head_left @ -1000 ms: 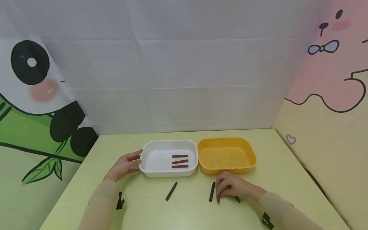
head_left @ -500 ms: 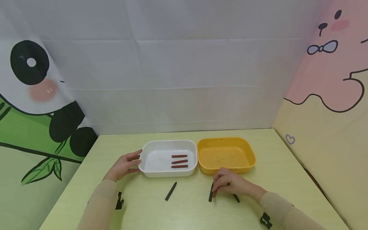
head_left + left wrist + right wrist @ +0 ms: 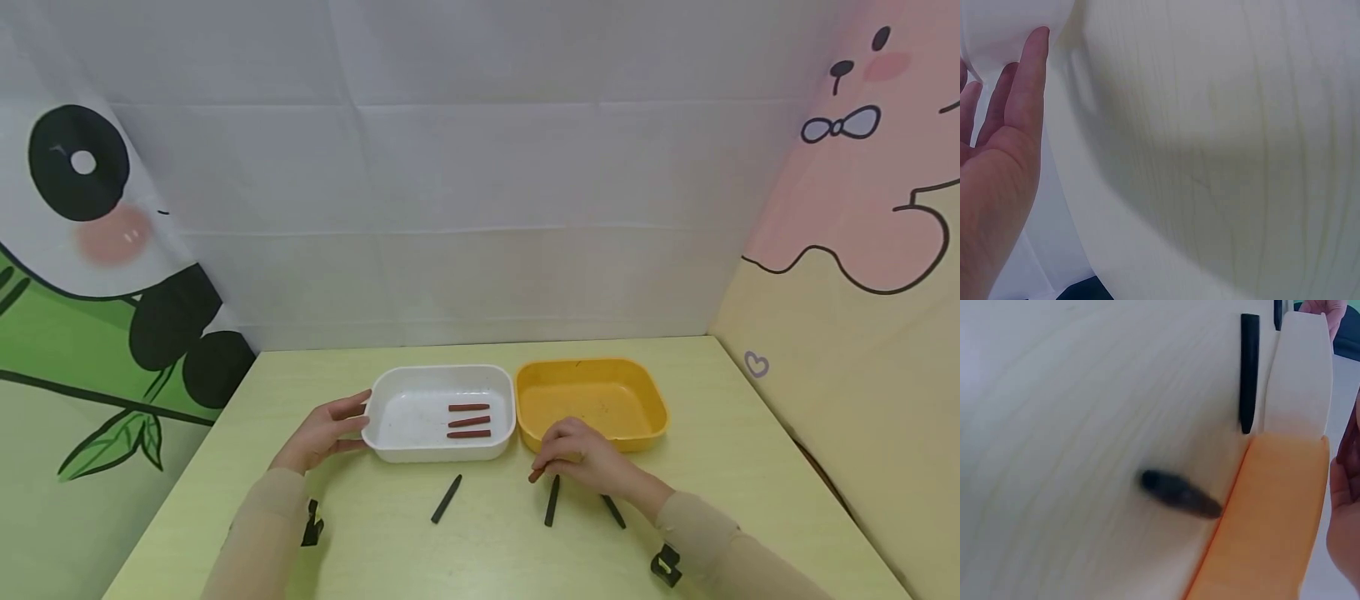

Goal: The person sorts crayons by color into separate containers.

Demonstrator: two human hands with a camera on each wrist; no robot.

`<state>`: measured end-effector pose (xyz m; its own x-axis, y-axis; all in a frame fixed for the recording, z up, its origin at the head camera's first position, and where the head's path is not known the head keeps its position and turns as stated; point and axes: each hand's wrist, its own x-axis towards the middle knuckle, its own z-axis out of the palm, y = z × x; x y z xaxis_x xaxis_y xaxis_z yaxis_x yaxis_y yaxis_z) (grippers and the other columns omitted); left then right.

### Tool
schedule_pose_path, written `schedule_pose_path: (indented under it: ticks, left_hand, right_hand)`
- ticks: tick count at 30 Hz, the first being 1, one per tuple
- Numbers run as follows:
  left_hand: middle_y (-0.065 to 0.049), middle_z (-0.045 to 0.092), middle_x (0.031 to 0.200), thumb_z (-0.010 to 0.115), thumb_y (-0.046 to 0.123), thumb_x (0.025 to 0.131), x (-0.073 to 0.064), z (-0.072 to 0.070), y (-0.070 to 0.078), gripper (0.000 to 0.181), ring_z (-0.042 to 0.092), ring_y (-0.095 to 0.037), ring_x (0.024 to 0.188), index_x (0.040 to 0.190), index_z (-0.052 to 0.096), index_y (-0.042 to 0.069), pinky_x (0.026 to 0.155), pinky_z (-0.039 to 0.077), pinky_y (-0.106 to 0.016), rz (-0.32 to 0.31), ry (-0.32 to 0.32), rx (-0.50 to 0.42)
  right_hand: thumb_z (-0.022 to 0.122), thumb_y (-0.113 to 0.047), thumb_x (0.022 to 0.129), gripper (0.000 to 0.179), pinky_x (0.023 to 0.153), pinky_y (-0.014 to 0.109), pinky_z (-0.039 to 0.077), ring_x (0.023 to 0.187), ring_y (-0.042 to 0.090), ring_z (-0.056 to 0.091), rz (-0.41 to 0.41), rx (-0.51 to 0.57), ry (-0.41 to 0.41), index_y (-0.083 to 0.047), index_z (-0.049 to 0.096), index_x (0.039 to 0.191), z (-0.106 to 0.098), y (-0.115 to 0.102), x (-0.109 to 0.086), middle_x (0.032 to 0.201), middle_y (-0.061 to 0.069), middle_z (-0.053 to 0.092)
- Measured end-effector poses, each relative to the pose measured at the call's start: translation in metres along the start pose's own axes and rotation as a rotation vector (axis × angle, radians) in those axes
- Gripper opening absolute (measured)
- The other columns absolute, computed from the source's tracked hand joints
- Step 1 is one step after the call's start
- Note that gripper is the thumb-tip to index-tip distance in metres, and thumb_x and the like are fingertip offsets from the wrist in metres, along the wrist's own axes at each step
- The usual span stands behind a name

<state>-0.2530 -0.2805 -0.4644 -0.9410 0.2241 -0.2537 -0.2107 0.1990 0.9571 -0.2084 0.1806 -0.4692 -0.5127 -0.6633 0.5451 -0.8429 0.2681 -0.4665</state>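
In the head view my right hand [image 3: 581,457] pinches a reddish-brown crayon [image 3: 536,475] in front of the yellow tray [image 3: 652,429]. A black crayon [image 3: 552,502] lies on the table just below those fingertips. A second black crayon [image 3: 613,512] lies under the right wrist, and a third black crayon [image 3: 446,500] in front of the white tray [image 3: 386,450]. Three reddish-brown crayons [image 3: 468,422] lie side by side in the white tray. My left hand [image 3: 321,433], fingers fairly straight, touches that tray's left side. The right wrist view does not show the held crayon.
Both trays stand side by side on the pale yellow table [image 3: 360,533], nearly touching. A white cloth wall [image 3: 480,208] rises behind the table. Printed cartoon panels [image 3: 862,250] border it on both sides.
My right hand has lifted the reddish-brown crayon off the table and moved it leftward and away, past the middle black crayon. The left hand and both trays have stayed in place.
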Motion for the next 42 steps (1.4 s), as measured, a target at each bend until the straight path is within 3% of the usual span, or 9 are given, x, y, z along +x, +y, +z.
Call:
schedule_pose_path:
  ticks: [7, 12, 23, 42]
  left_hand:
    - [-0.027, 0.033, 0.153, 0.061, 0.012, 0.099, -0.001, -0.002, 0.000, 0.062, 0.057, -0.028, 0.118, 0.155, 0.033, 0.008, 0.093, 0.054, -0.045, -0.003, 0.001, 0.002]
    - [-0.027, 0.034, 0.152, 0.063, 0.011, 0.098, 0.000, -0.003, -0.002, 0.063, 0.058, -0.027, 0.117, 0.154, 0.034, 0.008, 0.092, 0.054, -0.045, -0.009, 0.003, -0.006]
    - [-0.027, 0.032, 0.153, 0.062, 0.010, 0.099, -0.001, -0.003, -0.001, 0.063, 0.056, -0.027, 0.118, 0.154, 0.033, 0.007, 0.092, 0.054, -0.045, -0.008, 0.001, -0.006]
    - [-0.028, 0.032, 0.154, 0.059, 0.008, 0.100, -0.003, -0.002, 0.002, 0.061, 0.054, -0.034, 0.122, 0.154, 0.033, 0.008, 0.092, 0.054, -0.045, -0.012, 0.013, 0.002]
  right_hand:
    - [0.079, -0.003, 0.081, 0.022, 0.082, 0.034, 0.047, 0.096, 0.015, 0.054, 0.212, -0.029, 0.054, -0.018, 0.078, 0.096, 0.008, -0.008, 0.022, 0.098, -0.007, 0.064]
    - [0.078, -0.004, 0.083, 0.020, 0.083, 0.035, 0.046, 0.094, 0.015, 0.055, 0.290, -0.023, 0.104, -0.021, 0.079, 0.095, 0.013, -0.010, 0.039, 0.094, -0.010, 0.065]
    - [0.077, -0.006, 0.085, 0.017, 0.086, 0.038, 0.046, 0.096, 0.018, 0.055, 0.335, -0.018, 0.174, -0.019, 0.079, 0.095, 0.021, -0.010, 0.066, 0.096, -0.008, 0.068]
    - [0.075, -0.008, 0.088, 0.012, 0.081, 0.035, 0.048, 0.088, 0.017, 0.057, 0.443, -0.014, 0.138, -0.015, 0.079, 0.098, 0.037, -0.009, 0.112, 0.091, -0.004, 0.068]
